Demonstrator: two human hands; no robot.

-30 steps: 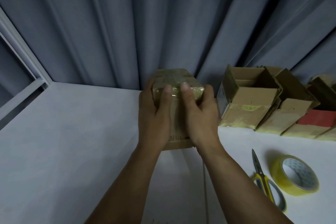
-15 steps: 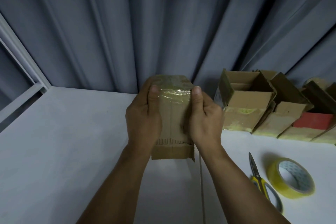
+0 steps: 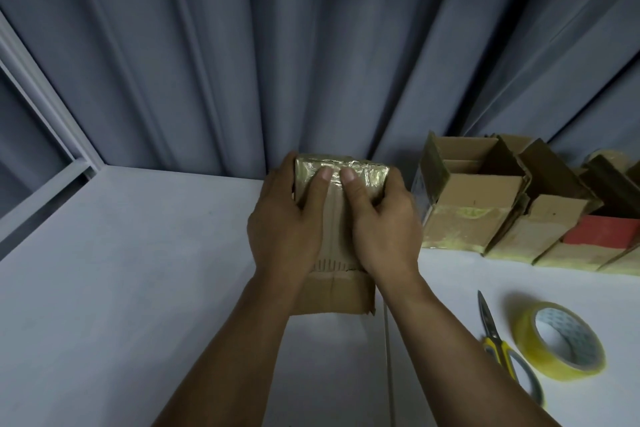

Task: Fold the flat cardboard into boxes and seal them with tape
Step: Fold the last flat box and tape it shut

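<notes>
Both hands are gripping the small cardboard box (image 3: 337,246) above the white worktop (image 3: 121,288): my left hand (image 3: 287,222) is wrapping its left side, my right hand (image 3: 381,222) its right, thumbs pressing side by side on the shiny tape across its far end. Finished open boxes (image 3: 474,198) are standing at the right by the grey curtain (image 3: 311,45); nearer me, scissors (image 3: 498,340) are lying just beside the yellow tape roll (image 3: 530,357).

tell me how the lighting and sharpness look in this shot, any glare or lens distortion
Head view: dim, cool light, with the white table brighter at right; glare glints off the shiny tape across the far end of the held box; wide-angle distortion fans the curtain folds outward and bends the window frame; the left hand, right hand, scissors and tape roll look fairly sharp.
</notes>
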